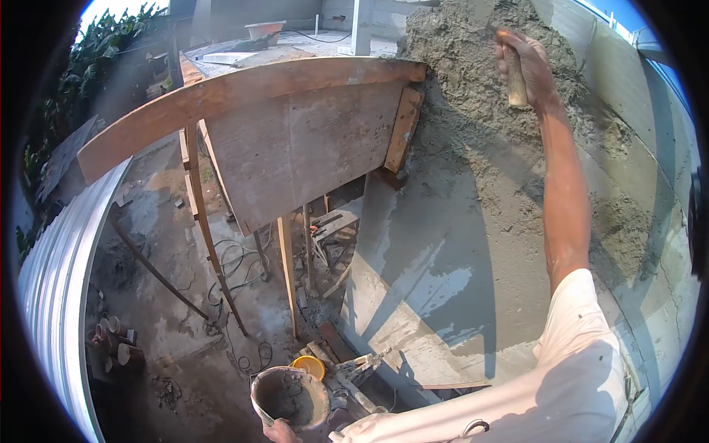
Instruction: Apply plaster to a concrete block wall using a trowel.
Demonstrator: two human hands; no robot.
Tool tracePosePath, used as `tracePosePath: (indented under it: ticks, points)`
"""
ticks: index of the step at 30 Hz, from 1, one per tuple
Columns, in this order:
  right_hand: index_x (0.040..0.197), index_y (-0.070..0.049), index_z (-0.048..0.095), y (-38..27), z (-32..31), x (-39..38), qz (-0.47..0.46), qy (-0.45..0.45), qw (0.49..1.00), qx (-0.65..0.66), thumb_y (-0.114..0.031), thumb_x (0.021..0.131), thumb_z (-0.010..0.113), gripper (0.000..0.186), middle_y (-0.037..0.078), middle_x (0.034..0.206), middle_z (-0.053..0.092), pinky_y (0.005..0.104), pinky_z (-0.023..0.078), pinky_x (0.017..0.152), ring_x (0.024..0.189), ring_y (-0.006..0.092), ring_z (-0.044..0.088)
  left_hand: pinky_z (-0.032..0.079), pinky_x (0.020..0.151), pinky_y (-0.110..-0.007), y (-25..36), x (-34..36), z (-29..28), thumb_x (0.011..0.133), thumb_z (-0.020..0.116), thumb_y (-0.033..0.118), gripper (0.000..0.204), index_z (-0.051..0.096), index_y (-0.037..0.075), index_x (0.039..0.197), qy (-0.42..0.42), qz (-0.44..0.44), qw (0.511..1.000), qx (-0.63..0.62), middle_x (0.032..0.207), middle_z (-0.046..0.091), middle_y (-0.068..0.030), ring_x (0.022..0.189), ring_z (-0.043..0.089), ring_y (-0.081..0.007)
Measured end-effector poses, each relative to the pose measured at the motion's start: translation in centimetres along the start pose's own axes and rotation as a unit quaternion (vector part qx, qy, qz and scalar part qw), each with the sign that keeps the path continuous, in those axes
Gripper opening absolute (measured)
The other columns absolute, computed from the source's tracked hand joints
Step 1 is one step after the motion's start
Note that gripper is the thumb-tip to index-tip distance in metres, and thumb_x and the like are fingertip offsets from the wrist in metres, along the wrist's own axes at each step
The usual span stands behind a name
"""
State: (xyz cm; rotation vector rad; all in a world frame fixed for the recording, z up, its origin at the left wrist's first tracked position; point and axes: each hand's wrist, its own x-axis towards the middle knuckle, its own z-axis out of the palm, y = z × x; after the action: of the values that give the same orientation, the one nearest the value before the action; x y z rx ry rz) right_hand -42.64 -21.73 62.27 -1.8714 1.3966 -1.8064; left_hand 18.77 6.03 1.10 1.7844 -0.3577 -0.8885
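Observation:
My right hand is raised high and closed around the wooden handle of a trowel, pressed against a thick patch of rough wet mortar on a grey wall. The trowel's blade is hidden in the mortar. At the bottom edge my left hand grips the rim of a round metal pan holding grey mortar. Only the fingers of that hand show.
A wooden formwork panel on thin timber props juts out left of the wall. Far below lie a yellow bowl, cables, planks and rubble on a concrete floor. Corrugated metal sheeting curves along the left.

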Motion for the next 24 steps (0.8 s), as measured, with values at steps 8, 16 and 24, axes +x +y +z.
tracePosePath:
  ticks: [8,16,24]
  points:
    - [0.116,0.000,0.073,7.5,10.5,-32.0,0.249,-0.440,0.785,-0.357,-0.032,0.089,0.068,0.042,0.026,0.103,0.075,0.0499,0.054,0.093,0.104,0.0437,0.071,0.049,0.063,-0.028,5.0,-2.5,13.3,0.070,0.050,-0.003,0.055,0.072,-0.006,0.121,-0.244,0.048,0.966,0.075,0.092,0.070,-0.0041,0.072,0.062,-0.0141]
    - [0.084,-0.008,0.074,12.9,22.5,-52.5,0.043,-0.509,0.711,-0.483,-0.018,0.081,0.072,0.010,0.009,0.080,0.072,0.0402,0.057,0.063,0.078,0.0241,0.075,0.049,0.105,-0.037,5.2,-8.2,21.4,0.074,0.055,0.014,0.070,0.062,-0.010,0.139,-0.392,0.189,0.897,0.080,0.131,0.069,-0.0264,0.121,0.067,-0.0311]
    - [0.094,-0.007,0.073,14.3,14.3,-50.6,0.082,-0.454,0.781,-0.421,-0.024,0.079,0.072,0.022,0.019,0.096,0.073,0.0461,0.056,0.083,0.097,0.0323,0.073,0.038,0.121,-0.039,11.6,-15.4,22.7,0.073,0.053,0.008,0.075,0.060,0.002,0.148,-0.422,0.242,0.861,0.150,0.159,0.049,-0.0294,0.149,0.048,-0.0409]
